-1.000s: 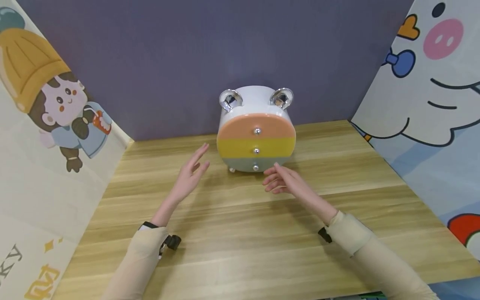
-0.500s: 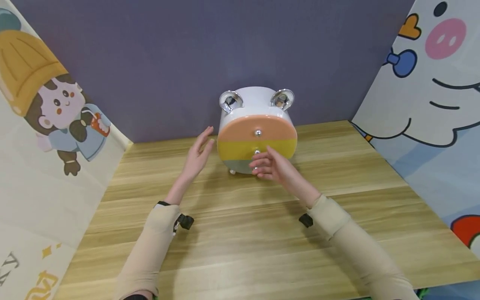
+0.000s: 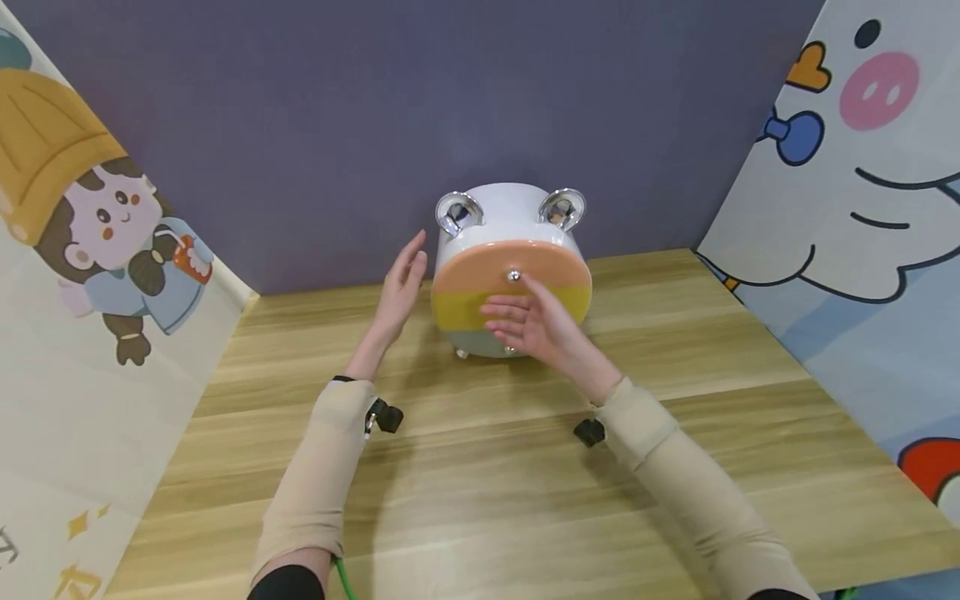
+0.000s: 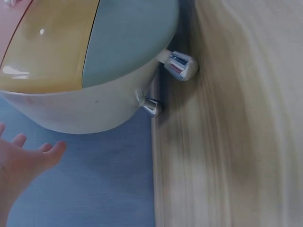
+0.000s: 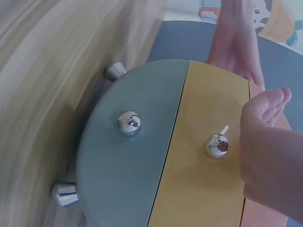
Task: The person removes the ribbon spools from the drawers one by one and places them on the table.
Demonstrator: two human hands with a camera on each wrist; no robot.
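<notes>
A small rounded cabinet stands against the back wall, its front striped orange, yellow and grey-green. Silver ear-like rings top its white body, and each stripe is a drawer with a round silver knob. My left hand is beside the cabinet's left side with fingers extended, holding nothing. In front of the drawers, my right hand has loosely bent fingers and a raised thumb tip just below the top knob. It covers the middle knob in the head view. Short silver feet carry the cabinet.
The cabinet rests at the back of a wood-grain table. A dark grey-purple wall rises behind it. Cartoon-printed panels flank the table on both sides. A green cable hangs near the left sleeve.
Both hands have moved forward and up. The left has come alongside the cabinet, and the right has risen from the bottom drawer to just under the top knob. The cabinet stays in place.
</notes>
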